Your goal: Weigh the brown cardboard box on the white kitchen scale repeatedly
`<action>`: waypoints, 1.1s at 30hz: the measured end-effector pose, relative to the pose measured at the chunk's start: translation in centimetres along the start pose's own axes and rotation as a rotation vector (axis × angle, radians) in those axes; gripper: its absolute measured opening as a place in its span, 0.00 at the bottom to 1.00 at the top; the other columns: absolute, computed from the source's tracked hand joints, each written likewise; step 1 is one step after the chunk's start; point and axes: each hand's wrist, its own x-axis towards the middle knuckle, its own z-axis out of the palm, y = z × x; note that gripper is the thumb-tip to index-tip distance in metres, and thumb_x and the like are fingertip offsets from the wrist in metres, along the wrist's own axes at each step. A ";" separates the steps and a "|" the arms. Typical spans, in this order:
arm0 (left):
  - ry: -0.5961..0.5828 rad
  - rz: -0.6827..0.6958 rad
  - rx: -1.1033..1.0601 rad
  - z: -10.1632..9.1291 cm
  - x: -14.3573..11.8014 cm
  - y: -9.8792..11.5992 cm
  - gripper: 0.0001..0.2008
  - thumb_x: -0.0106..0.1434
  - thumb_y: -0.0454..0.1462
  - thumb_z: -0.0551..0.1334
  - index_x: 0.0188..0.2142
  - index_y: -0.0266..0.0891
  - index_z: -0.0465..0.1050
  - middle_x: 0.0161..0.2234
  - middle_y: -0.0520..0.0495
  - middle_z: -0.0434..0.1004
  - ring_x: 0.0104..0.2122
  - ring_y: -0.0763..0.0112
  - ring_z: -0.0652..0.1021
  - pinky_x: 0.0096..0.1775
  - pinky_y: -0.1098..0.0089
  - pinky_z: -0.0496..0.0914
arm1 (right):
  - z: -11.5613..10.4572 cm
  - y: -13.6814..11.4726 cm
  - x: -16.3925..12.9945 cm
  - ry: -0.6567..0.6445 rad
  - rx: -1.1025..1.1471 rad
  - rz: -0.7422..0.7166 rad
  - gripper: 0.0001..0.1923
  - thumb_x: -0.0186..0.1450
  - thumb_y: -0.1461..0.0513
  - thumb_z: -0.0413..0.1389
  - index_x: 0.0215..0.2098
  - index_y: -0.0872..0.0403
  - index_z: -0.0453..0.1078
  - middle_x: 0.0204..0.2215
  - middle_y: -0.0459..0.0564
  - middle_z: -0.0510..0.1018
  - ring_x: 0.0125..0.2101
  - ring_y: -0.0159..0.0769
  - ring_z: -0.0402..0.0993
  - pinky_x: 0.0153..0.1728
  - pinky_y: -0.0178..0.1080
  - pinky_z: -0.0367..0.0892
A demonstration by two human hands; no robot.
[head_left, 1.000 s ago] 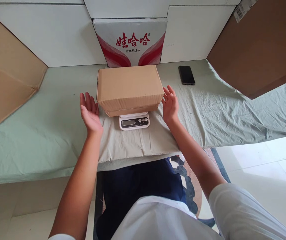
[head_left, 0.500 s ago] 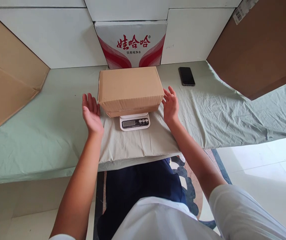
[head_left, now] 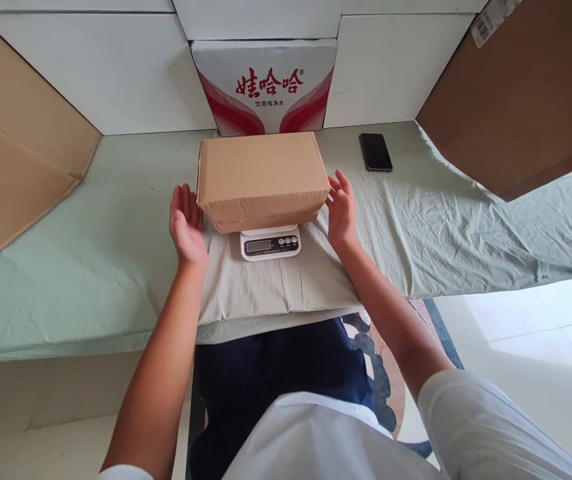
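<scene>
A plain brown cardboard box (head_left: 262, 175) rests on a small white digital scale (head_left: 270, 244), whose display and buttons show below the box's front edge. My left hand (head_left: 187, 225) is open, palm turned toward the box's left side, close to it but not clearly touching. On the other side my right hand (head_left: 341, 208) is open too, its fingertips at the box's right end. Neither hand holds anything.
The scale stands on a pale green sheet (head_left: 106, 253) spread over a table. A black phone (head_left: 375, 151) lies at the back right. A red-and-white printed carton (head_left: 265, 85) stands behind the box. Large cardboard pieces lean at the left (head_left: 11, 153) and right (head_left: 521, 100).
Both hands have drawn inward toward the box's sides, the left one more than the right. The box and scale have not moved.
</scene>
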 end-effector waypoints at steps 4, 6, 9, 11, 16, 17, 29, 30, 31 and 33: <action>-0.013 0.026 -0.015 0.0 0.0 -0.1 0.36 0.65 0.65 0.57 0.68 0.59 0.67 0.74 0.52 0.61 0.75 0.54 0.60 0.72 0.48 0.62 | -0.3 0.5 0.2 -0.023 -0.011 -0.007 0.35 0.62 0.36 0.51 0.64 0.38 0.63 0.67 0.46 0.71 0.70 0.50 0.64 0.71 0.61 0.58; -0.017 0.021 -0.009 0.1 -0.1 -0.1 0.36 0.63 0.65 0.59 0.67 0.59 0.68 0.74 0.52 0.63 0.75 0.53 0.61 0.72 0.50 0.63 | -0.5 0.9 0.4 -0.040 -0.027 -0.017 0.35 0.63 0.36 0.52 0.64 0.37 0.63 0.67 0.46 0.71 0.69 0.50 0.65 0.70 0.61 0.59; -0.027 0.010 -0.003 0.3 -0.1 0.0 0.37 0.62 0.64 0.61 0.66 0.58 0.69 0.74 0.51 0.63 0.75 0.52 0.60 0.72 0.51 0.62 | -0.8 1.2 0.7 -0.056 -0.047 -0.031 0.34 0.63 0.36 0.52 0.63 0.35 0.64 0.67 0.45 0.71 0.68 0.50 0.65 0.69 0.62 0.60; -0.031 -0.003 -0.004 0.4 0.0 0.1 0.38 0.60 0.64 0.62 0.67 0.57 0.68 0.73 0.50 0.64 0.75 0.51 0.60 0.72 0.50 0.62 | -0.8 1.3 0.8 -0.055 -0.040 -0.031 0.33 0.63 0.37 0.53 0.62 0.36 0.65 0.66 0.45 0.72 0.68 0.51 0.66 0.69 0.62 0.61; -0.032 0.015 -0.035 0.8 0.0 0.2 0.41 0.58 0.64 0.64 0.66 0.52 0.70 0.72 0.46 0.66 0.74 0.48 0.62 0.72 0.50 0.62 | -0.7 1.1 0.7 -0.050 -0.008 -0.024 0.30 0.64 0.38 0.53 0.61 0.36 0.66 0.66 0.44 0.72 0.67 0.50 0.67 0.69 0.62 0.61; -0.038 0.023 -0.039 0.9 0.0 0.2 0.41 0.58 0.63 0.65 0.66 0.51 0.70 0.72 0.45 0.66 0.74 0.48 0.62 0.72 0.50 0.62 | -0.7 1.1 0.6 -0.047 -0.004 -0.021 0.30 0.64 0.38 0.53 0.61 0.37 0.67 0.66 0.45 0.73 0.67 0.50 0.67 0.69 0.61 0.61; -0.096 0.039 0.009 1.3 -0.3 0.9 0.40 0.61 0.63 0.63 0.67 0.48 0.69 0.72 0.44 0.66 0.74 0.46 0.62 0.73 0.49 0.61 | -0.3 0.6 0.5 -0.045 -0.012 -0.006 0.31 0.63 0.38 0.54 0.60 0.38 0.68 0.65 0.46 0.74 0.66 0.50 0.70 0.68 0.60 0.64; -0.099 0.034 0.006 1.3 -0.3 0.9 0.40 0.61 0.63 0.63 0.67 0.48 0.69 0.72 0.44 0.66 0.74 0.46 0.62 0.73 0.49 0.61 | -0.3 0.6 0.4 -0.046 -0.012 -0.009 0.31 0.63 0.38 0.54 0.60 0.38 0.68 0.65 0.46 0.74 0.66 0.50 0.69 0.69 0.60 0.63; -0.101 0.028 0.003 1.3 -0.3 0.9 0.40 0.60 0.64 0.63 0.67 0.49 0.69 0.72 0.45 0.66 0.74 0.46 0.62 0.73 0.49 0.61 | -0.2 0.5 0.4 -0.042 -0.007 -0.011 0.31 0.63 0.38 0.55 0.60 0.38 0.68 0.65 0.46 0.74 0.67 0.51 0.69 0.69 0.60 0.63; -0.105 0.011 -0.003 1.3 -0.4 0.9 0.40 0.60 0.64 0.63 0.67 0.50 0.70 0.72 0.46 0.66 0.75 0.47 0.61 0.72 0.50 0.62 | -0.1 0.3 0.3 -0.032 0.016 -0.006 0.30 0.62 0.39 0.56 0.59 0.39 0.69 0.65 0.46 0.74 0.67 0.51 0.68 0.70 0.60 0.62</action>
